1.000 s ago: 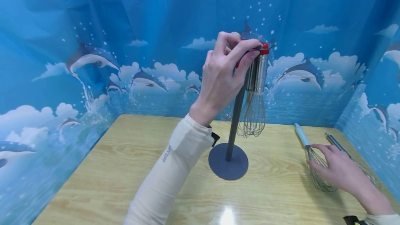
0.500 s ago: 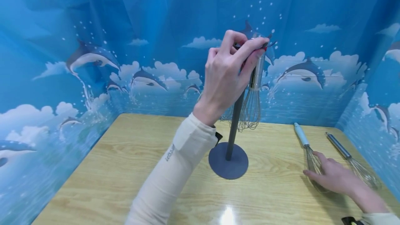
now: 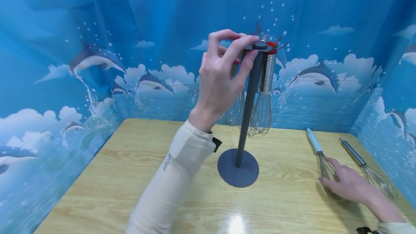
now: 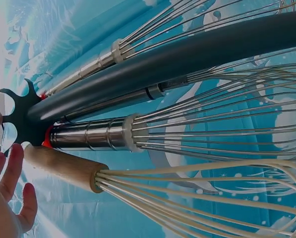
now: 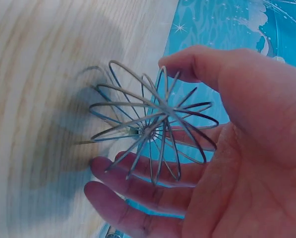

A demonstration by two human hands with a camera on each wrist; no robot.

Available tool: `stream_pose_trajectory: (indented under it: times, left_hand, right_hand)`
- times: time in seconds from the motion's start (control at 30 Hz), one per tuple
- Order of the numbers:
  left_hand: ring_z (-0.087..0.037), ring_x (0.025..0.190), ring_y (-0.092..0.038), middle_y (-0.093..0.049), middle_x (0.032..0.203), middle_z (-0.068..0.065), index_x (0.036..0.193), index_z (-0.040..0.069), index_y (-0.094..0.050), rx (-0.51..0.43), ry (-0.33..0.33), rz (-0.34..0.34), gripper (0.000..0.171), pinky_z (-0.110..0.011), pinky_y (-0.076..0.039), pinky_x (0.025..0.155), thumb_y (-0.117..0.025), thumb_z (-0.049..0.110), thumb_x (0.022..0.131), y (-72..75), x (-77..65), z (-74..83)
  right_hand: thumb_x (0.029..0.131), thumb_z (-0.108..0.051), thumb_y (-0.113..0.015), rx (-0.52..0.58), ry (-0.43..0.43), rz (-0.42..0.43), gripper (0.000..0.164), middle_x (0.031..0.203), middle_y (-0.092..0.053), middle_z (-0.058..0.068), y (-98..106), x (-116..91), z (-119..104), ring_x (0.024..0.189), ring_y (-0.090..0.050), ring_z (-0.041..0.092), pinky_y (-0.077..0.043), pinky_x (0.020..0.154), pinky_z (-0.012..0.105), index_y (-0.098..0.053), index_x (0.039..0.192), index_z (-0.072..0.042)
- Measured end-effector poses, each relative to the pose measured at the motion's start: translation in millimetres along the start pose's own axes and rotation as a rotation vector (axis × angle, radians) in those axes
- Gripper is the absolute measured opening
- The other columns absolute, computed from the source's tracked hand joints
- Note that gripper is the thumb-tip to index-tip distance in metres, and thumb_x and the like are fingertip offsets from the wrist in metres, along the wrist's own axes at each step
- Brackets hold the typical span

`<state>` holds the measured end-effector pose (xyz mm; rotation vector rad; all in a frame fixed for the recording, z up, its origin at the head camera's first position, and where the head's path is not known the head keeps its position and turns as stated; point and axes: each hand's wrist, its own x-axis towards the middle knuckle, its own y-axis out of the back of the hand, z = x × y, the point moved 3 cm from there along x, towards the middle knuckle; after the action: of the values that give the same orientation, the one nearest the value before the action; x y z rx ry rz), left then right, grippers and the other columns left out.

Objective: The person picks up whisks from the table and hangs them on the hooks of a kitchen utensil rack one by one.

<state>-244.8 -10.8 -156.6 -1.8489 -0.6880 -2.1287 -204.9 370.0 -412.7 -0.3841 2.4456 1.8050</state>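
A dark stand (image 3: 247, 111) with a round base carries a rack of curved hooks (image 4: 25, 121) at its top. My left hand (image 3: 221, 71) pinches the rack's upper edge between thumb and index finger. Several whisks hang from it, among them a metal-handled whisk (image 4: 93, 134) with a red top and a wooden-handled whisk (image 4: 63, 168). On the right of the table a whisk with a light-blue handle (image 3: 313, 141) lies flat. Around its wire loops (image 5: 152, 124), my right hand (image 3: 351, 185) has its thumb on one side and bent fingers on the other.
Beside my right hand lies another whisk with a metal handle (image 3: 352, 151), near the table's right edge. The wooden table (image 3: 136, 161) is backed by a blue dolphin-print curtain (image 3: 175, 21).
My right hand has moved down and lies closer around the blue-handled whisk's wires. My left hand went right, then back left along the rack. The hanging whisks have shifted around the stand.
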Motion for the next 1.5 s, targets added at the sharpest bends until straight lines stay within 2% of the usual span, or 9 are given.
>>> stream_pose_trajectory:
  times: [0.27,0.5,0.63,0.73,1.0,1.13,1.27,1.37,1.5]
  left_hand:
    - [-0.019,0.081,-0.064,-0.054,0.131,-0.02,0.123,0.011,-0.071,-0.032,-0.003,-0.01,0.026,-0.031,-0.046,0.087,-0.06,0.025,0.104,-0.8,-0.7,-2.8]
    - [-0.026,0.113,-0.059,-0.058,0.13,-0.017,0.122,0.012,-0.072,0.052,-0.039,0.02,0.027,-0.037,-0.04,0.094,-0.061,0.028,0.104,-1.1,0.4,-1.1]
    - [-0.025,0.123,-0.055,-0.06,0.13,-0.016,0.122,0.01,-0.071,0.041,-0.05,0.022,0.027,-0.036,-0.04,0.096,-0.062,0.028,0.103,-1.4,1.8,-0.1]
    - [-0.025,0.123,-0.056,-0.06,0.129,-0.017,0.121,0.008,-0.071,0.021,-0.059,0.023,0.027,-0.035,-0.041,0.097,-0.062,0.027,0.103,-2.1,2.4,0.4]
    - [-0.027,0.117,-0.057,-0.062,0.124,-0.016,0.118,0.007,-0.073,0.021,-0.076,0.043,0.026,-0.036,-0.041,0.094,-0.063,0.026,0.103,-3.7,1.4,0.5]
    - [-0.028,0.117,-0.055,-0.063,0.124,-0.016,0.118,0.007,-0.073,0.023,-0.089,0.057,0.025,-0.036,-0.042,0.095,-0.064,0.025,0.103,-3.7,0.1,0.0]
    - [-0.027,0.115,-0.055,-0.065,0.122,-0.015,0.118,0.008,-0.073,0.02,-0.097,0.066,0.025,-0.036,-0.042,0.094,-0.064,0.024,0.102,-3.5,-0.8,-0.2]
    - [-0.027,0.115,-0.055,-0.066,0.122,-0.014,0.119,0.008,-0.073,0.024,-0.098,0.061,0.025,-0.036,-0.042,0.092,-0.064,0.024,0.103,-4.0,-1.3,-0.4]
    - [-0.027,0.115,-0.056,-0.066,0.122,-0.014,0.12,0.008,-0.073,0.031,-0.105,0.056,0.025,-0.037,-0.042,0.091,-0.063,0.024,0.103,-4.9,-1.8,-1.0]
  right_hand:
    - [0.104,-0.037,-0.054,0.055,-0.027,0.041,0.078,0.087,-0.062,0.013,-1.3,1.1,7.2,0.073,-0.058,0.024,-0.044,0.057,0.039,-0.022,0.15,0.016]
    - [0.108,-0.035,-0.043,0.132,-0.05,0.17,0.065,0.059,-0.043,-0.001,-0.2,-3.1,3.9,0.047,-0.031,0.009,-0.03,0.046,0.03,-0.028,0.151,0.012]
    - [0.109,-0.039,-0.036,0.149,-0.091,0.137,0.068,0.078,-0.064,0.018,5.9,-1.0,4.3,0.06,-0.057,0.019,-0.043,0.052,0.034,-0.027,0.15,0.014]
    - [0.109,-0.042,-0.034,0.167,-0.111,0.111,0.071,0.108,-0.067,0.036,9.0,0.4,5.5,0.085,-0.07,0.034,-0.052,0.062,0.041,-0.025,0.149,0.017]
    - [0.109,-0.048,-0.029,0.441,-0.215,0.094,0.077,0.091,-0.063,0.011,8.4,-4.5,-0.7,0.068,-0.061,0.016,-0.057,0.061,0.035,-0.011,0.159,0.007]
    - [0.109,-0.043,-0.034,0.522,-0.178,0.202,0.072,0.105,-0.068,0.015,10.1,-7.8,-6.6,0.07,-0.065,0.011,-0.058,0.058,0.036,-0.014,0.161,0.004]
    - [0.109,-0.038,-0.041,0.656,-0.149,0.297,0.066,0.098,-0.07,-0.009,11.3,-9.1,-7.8,0.072,-0.067,0.004,-0.06,0.059,0.034,-0.021,0.162,-0.005]
    - [0.109,-0.034,-0.046,0.815,-0.123,0.346,0.056,0.089,-0.066,-0.025,11.4,-9.8,-7.6,0.072,-0.068,0.003,-0.06,0.059,0.031,-0.03,0.161,-0.023]
    - [0.108,-0.024,-0.051,1.078,0.009,0.425,0.047,0.094,-0.072,-0.022,14.6,-11.2,-11.5,0.075,-0.071,0.005,-0.061,0.059,0.031,-0.042,0.153,-0.034]
